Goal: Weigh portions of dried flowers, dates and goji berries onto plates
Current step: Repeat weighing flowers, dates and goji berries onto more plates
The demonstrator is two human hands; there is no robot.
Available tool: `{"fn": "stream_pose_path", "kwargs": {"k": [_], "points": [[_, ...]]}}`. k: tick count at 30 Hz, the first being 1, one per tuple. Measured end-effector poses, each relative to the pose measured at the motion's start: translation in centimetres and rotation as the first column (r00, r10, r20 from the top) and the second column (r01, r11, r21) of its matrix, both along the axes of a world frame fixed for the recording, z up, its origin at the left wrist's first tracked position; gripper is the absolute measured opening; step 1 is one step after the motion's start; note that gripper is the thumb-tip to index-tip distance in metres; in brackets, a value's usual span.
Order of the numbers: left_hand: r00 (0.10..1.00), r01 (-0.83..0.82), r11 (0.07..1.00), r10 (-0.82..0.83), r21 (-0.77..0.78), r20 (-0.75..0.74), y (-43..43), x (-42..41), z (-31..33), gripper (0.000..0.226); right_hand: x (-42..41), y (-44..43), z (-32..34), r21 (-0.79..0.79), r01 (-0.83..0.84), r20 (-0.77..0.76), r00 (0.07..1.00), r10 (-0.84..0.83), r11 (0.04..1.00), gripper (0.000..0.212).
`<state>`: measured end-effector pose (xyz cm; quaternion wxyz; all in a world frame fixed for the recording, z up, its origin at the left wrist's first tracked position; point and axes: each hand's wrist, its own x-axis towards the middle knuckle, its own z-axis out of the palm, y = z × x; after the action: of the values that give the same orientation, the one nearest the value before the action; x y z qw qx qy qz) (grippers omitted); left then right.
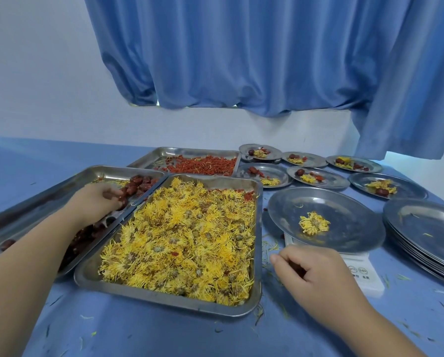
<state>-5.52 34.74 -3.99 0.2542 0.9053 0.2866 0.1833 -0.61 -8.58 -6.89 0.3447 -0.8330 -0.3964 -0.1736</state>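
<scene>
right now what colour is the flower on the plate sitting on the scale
Yellow, with a darker brownish centre. The flower lies alone on the plate, clearest in the head view.

Three steel trays (217, 181). Six filled small plates (319, 176). One plate on scale (344, 199), one flower (314, 223). One scale (365, 276). One plate stack (422, 222). Two hands (316, 274).

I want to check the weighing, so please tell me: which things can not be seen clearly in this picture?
- White scale, head view: display hidden under the round steel plate; button labels too small.
- Left hand: fingers blurred among dark red dates, grasp unclear.
- Right hand: curled, contents hidden.
- Stack of steel plates: cut off by right edge.
</scene>
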Motion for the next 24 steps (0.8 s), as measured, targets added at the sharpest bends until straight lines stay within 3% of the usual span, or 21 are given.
{"fn": "stream_pose_path", "kwargs": {"k": [3,8,10,13,16,19,24], "points": [[0.973,0.069,0.957,-0.002,-0.281,0.231,-1.7,0.6,1.2,0.016,-0.2,0.1,0.3,0.073,0.002,0.025,1.000,-0.003,0.997,0.044],[0.933,0.301,0.854,-0.171,-0.423,0.318,-7.2,3.0,3.2,0.020,0.0,-0.5,0.8,0.302,0.041,-0.066,0.998,-0.022,0.953,0.042],[0.915,0.370,0.827,-0.247,-0.423,0.319,-10.1,4.2,3.8,0.024,0.3,-0.9,1.3,0.410,0.116,-0.199,0.979,-0.035,0.905,0.040],[0.875,0.473,0.779,-0.363,-0.411,0.320,-14.8,5.7,4.5,0.023,1.0,-1.8,2.0,0.603,0.273,-0.444,0.895,0.031,0.750,0.035],[0.827,0.560,0.753,-0.482,-0.345,0.290,-19.2,7.1,4.6,0.021,2.2,-3.0,2.5,0.673,0.412,-0.580,0.809,0.094,0.614,0.033],[0.777,0.629,0.730,-0.585,-0.268,0.232,-22.9,8.4,4.3,0.022,3.1,-4.0,2.8,0.730,0.495,-0.640,0.737,0.216,0.472,0.036],[0.707,0.707,0.693,-0.698,-0.142,0.117,-27.1,10.6,3.7,0.024,3.8,-4.7,3.2,0.749,0.537,-0.655,0.689,0.310,0.389,0.040]]}}
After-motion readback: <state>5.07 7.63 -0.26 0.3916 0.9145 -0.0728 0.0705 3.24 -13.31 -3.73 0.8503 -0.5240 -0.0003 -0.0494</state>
